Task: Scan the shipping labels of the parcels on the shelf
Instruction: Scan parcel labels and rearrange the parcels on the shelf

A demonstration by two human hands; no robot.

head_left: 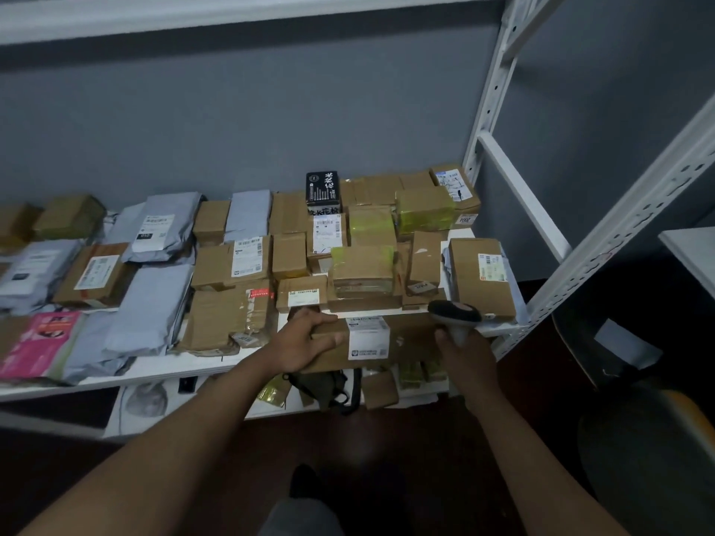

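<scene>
My left hand (305, 340) grips the left end of a brown cardboard parcel (410, 342) held at the front edge of the white shelf (162, 371). A white shipping label (367, 337) faces up on the parcel. My right hand (466, 352) holds a handheld barcode scanner (455, 314) by its grip, its dark head just right of the label and above the parcel. Many other parcels cover the shelf: brown boxes such as one with a label (481, 276) at the right, and grey mailer bags (151, 303) at the left.
A black box with white lettering (323, 191) stands at the back. A pink packet (42, 342) lies at the front left. White slotted uprights (615, 230) frame the right side. Small boxes and a dark bag (329, 388) sit on the lower shelf.
</scene>
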